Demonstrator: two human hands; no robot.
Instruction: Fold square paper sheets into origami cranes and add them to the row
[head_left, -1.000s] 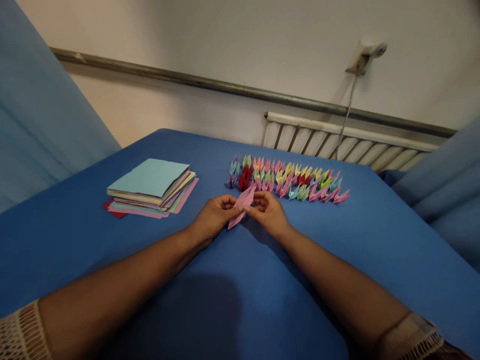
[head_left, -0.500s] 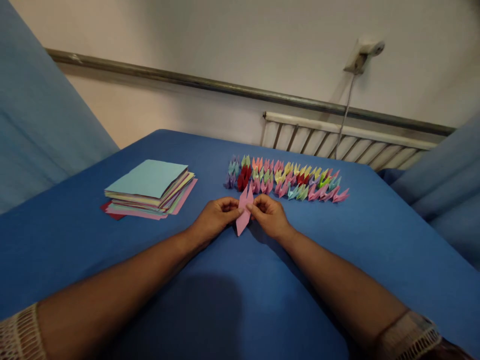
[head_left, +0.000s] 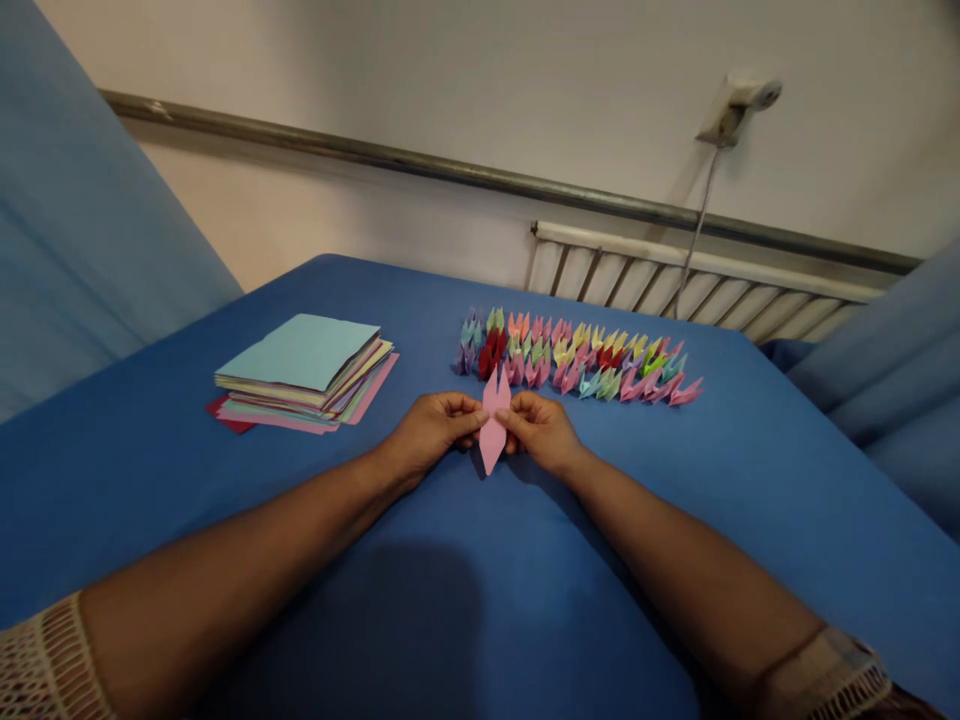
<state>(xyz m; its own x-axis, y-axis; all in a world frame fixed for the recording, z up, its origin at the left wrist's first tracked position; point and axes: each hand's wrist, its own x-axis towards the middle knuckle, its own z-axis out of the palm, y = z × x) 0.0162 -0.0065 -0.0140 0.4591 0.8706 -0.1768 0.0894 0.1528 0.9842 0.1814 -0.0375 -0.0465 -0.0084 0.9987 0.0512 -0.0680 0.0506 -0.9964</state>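
A pink folded paper piece [head_left: 493, 422], long and pointed at both ends, stands nearly upright above the blue table [head_left: 675, 480]. My left hand [head_left: 429, 432] pinches its left edge and my right hand [head_left: 541, 430] pinches its right edge, fingers closed on the paper. Just beyond my hands lie rows of several small folded paper cranes [head_left: 574, 357] in pink, yellow, red, green and purple.
A stack of coloured square paper sheets [head_left: 304, 372], light blue on top, lies at the left of the table. Behind the table are a white wall, a metal rail [head_left: 450, 175], a radiator [head_left: 690, 280] and a wall socket with a cord [head_left: 731, 105]. Blue fabric [head_left: 82, 230] rises at both sides.
The pink piece has been turned from a slant to nearly upright between my hands. My hands stay in about the same place.
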